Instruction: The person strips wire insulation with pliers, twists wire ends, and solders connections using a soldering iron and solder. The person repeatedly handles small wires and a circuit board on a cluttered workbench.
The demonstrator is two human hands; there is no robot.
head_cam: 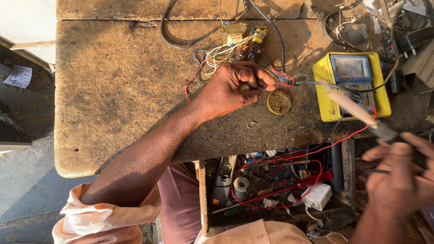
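From my head camera, looking down: my left hand (235, 88) rests on the worn wooden bench (117, 90), fingers curled in, thumb and forefinger pinched on a red wire (284, 84) where it meets a cluster of thin leads. Just beyond my knuckles lies a small circuit board (246, 50) with a tangle of yellow, white and blue wires, and a little transformer (233, 32) behind it. Just right of my fingertips sits a round yellow tin (279, 102) of brownish paste, close to my thumb but apart from it.

My right hand (400, 174) is low at the right edge, blurred, fingers wrapped around the handle of a soldering iron (361, 113). Its pale shaft slants up and left, tip over the lower face of the yellow meter (326, 72). I cannot tell whether the tip touches anything. A black cable crosses the meter toward the red wire.

Below the bench edge an open drawer (204, 194) holds a solder spool (241, 186), a white adapter (318, 196), red leads and loose parts. My peach sleeve (104, 214) shows at the lower left.
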